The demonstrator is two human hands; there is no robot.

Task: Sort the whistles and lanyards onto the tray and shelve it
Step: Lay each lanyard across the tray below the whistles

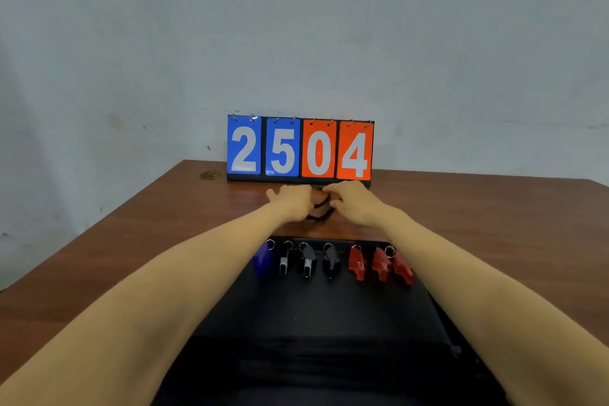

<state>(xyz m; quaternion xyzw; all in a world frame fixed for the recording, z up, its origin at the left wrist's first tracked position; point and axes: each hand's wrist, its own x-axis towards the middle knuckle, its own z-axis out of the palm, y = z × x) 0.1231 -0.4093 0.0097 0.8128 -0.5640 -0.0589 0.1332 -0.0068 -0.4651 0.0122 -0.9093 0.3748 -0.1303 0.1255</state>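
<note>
A black tray (316,323) lies on the table right in front of me. Along its far edge stands a row of whistles: one blue whistle (263,259) at the left, three black whistles (308,260) in the middle, three red whistles (380,264) at the right. Beyond the tray, black lanyards (319,212) lie bunched on the wood. My left hand (291,199) and my right hand (349,199) meet over that bundle, fingers curled into the cords. Most of the bundle is hidden by my hands.
A flip scoreboard (300,150) reading 25 and 04 stands just behind my hands, near the wall. The brown wooden table (478,224) stretches to both sides; its left edge runs diagonally. A small yellowish spot (209,175) sits left of the scoreboard.
</note>
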